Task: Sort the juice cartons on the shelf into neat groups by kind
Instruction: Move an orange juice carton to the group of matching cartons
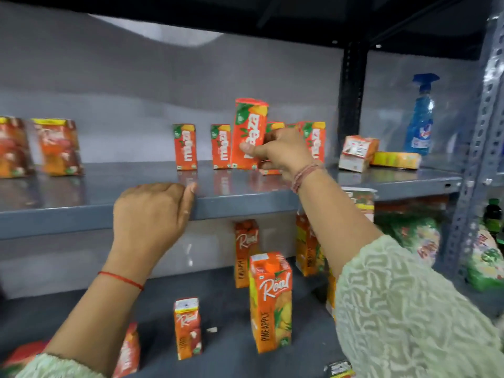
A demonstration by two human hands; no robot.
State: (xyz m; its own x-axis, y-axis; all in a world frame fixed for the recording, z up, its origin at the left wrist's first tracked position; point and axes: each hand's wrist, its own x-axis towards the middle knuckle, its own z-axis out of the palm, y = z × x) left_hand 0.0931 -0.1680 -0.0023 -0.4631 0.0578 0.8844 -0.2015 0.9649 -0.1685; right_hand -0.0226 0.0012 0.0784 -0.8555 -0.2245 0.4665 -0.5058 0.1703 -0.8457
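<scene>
My right hand (281,154) grips a tall orange Maaza carton (249,126) standing on the upper grey shelf (245,205). Two small Maaza cartons (185,147) (220,146) stand to its left, and another (316,140) stands to its right, with one more partly hidden behind my hand. My left hand (152,214) rests curled on the shelf's front edge and holds nothing. Two Real cartons (58,147) stand at the far left of that shelf. On the lower shelf stand Real pineapple cartons (271,301) (245,252) and a small Real carton (187,327).
A small carton (357,152) leans over and a yellow one (395,160) lies flat at the right of the upper shelf, beside a blue spray bottle (420,115). Green packets (417,238) fill the lower right. A perforated metal upright (480,148) bounds the right side.
</scene>
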